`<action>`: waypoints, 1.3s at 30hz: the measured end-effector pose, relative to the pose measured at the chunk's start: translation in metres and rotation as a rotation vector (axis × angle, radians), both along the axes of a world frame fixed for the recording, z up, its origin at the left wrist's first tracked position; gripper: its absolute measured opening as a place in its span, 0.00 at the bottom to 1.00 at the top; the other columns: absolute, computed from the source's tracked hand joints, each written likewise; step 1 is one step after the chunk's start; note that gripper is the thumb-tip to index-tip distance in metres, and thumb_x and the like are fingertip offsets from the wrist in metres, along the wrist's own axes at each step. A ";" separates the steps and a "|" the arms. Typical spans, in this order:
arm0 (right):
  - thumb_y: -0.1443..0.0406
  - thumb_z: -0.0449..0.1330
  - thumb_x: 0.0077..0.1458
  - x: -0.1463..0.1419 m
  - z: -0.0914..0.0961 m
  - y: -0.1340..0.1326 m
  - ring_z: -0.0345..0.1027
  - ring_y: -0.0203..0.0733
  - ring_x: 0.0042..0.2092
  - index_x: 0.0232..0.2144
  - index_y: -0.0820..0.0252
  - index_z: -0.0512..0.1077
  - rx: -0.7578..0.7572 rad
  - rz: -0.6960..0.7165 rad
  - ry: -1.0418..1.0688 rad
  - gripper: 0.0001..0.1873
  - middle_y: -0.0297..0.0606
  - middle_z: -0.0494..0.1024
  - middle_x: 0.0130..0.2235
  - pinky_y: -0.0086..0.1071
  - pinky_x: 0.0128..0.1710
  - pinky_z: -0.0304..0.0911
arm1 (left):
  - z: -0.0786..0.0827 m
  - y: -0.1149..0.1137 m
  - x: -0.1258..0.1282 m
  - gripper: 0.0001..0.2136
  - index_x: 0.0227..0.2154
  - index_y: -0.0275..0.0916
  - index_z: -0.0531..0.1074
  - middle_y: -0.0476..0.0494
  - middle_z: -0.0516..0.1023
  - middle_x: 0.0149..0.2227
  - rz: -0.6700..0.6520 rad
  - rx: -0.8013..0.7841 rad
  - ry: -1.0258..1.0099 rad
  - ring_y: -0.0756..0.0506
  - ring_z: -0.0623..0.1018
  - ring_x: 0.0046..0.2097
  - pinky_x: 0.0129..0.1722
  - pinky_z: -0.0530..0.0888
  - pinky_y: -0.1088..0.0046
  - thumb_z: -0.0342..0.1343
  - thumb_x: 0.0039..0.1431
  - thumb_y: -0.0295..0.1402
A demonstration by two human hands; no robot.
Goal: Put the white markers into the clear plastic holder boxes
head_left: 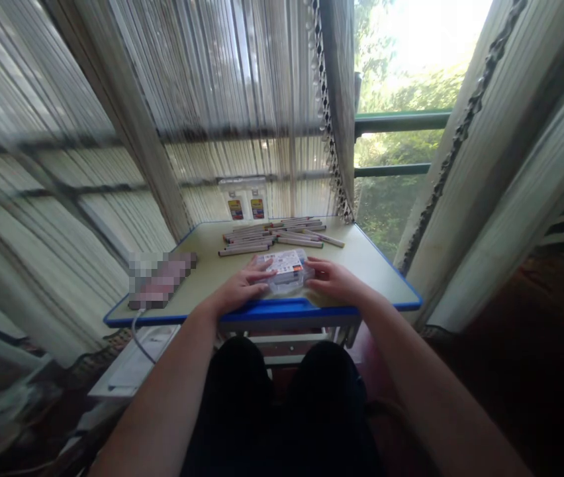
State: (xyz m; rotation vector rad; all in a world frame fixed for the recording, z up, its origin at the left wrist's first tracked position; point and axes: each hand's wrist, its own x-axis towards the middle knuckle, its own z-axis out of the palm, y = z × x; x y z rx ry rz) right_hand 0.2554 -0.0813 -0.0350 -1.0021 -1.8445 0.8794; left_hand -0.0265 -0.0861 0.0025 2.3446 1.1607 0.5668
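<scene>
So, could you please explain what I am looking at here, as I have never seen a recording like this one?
There is no machine here: a person wears a camera on the head, so this single picture looks forward and down over their own arms and knees. The left hand and right hand lie against the two sides of a clear plastic case with a printed label, near the front edge of a small table with a blue rim. Behind the case lie rows of markers, and two small packs stand against the curtain. An object at the table's left end is blurred out. To the right, a window shows green trees.
</scene>
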 end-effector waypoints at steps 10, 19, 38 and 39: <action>0.64 0.68 0.52 0.002 -0.004 0.002 0.75 0.46 0.53 0.43 0.60 0.81 0.025 -0.031 0.013 0.14 0.48 0.73 0.57 0.39 0.56 0.71 | 0.009 0.000 -0.009 0.27 0.59 0.46 0.69 0.44 0.60 0.68 -0.054 -0.054 0.035 0.36 0.44 0.73 0.69 0.44 0.48 0.55 0.60 0.50; 0.67 0.66 0.52 -0.004 0.001 -0.002 0.73 0.48 0.55 0.37 0.59 0.80 0.123 -0.045 -0.030 0.09 0.48 0.76 0.56 0.41 0.53 0.73 | 0.002 0.001 -0.009 0.27 0.58 0.45 0.71 0.44 0.62 0.67 -0.046 -0.037 -0.021 0.36 0.45 0.73 0.69 0.45 0.48 0.55 0.59 0.52; 0.66 0.64 0.52 -0.013 0.005 -0.003 0.75 0.50 0.54 0.36 0.59 0.80 0.106 -0.116 -0.030 0.07 0.42 0.81 0.51 0.41 0.53 0.74 | 0.001 0.002 -0.007 0.26 0.56 0.44 0.73 0.44 0.63 0.66 -0.002 -0.043 -0.049 0.37 0.45 0.73 0.70 0.45 0.49 0.56 0.58 0.50; 0.66 0.65 0.52 -0.013 0.005 -0.003 0.75 0.50 0.54 0.36 0.59 0.80 0.105 -0.116 -0.026 0.08 0.42 0.80 0.51 0.41 0.53 0.74 | 0.001 0.001 -0.007 0.27 0.57 0.44 0.73 0.44 0.63 0.67 0.001 -0.043 -0.049 0.37 0.45 0.73 0.70 0.45 0.49 0.57 0.57 0.50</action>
